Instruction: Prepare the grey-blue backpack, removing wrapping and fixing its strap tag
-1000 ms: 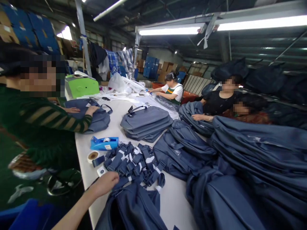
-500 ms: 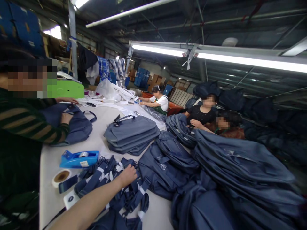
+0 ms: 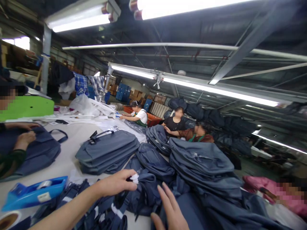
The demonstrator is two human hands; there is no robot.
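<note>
At nine o'clock a co-worker's hand [image 3: 24, 139] pressed on a navy bag [image 3: 35, 153]; down at eight o'clock the blue tape dispenser [image 3: 33, 193] held its roll [image 3: 44, 184], the one container in view whose load showed, and a second tape roll [image 3: 8, 220] sat at the corner. Into the centre: the left hand [image 3: 117, 182] pinched a white-tagged strap end [image 3: 135, 178] off the strap pile [image 3: 103, 207], fingers clenched on it, at six o'clock. My read: those straps lay tangled, so a pull could drag several along or snag a buckle. Just right, the right hand [image 3: 169, 209] hovered flat, fingers spread, grasping nothing, over a dark bag [image 3: 192, 207]. At twelve o'clock sat the stacked grey bags [image 3: 107, 153], zipped, contents hidden. The heap of bags [image 3: 203, 166] at three o'clock leaned tableward and might slump onto the straps.
</note>
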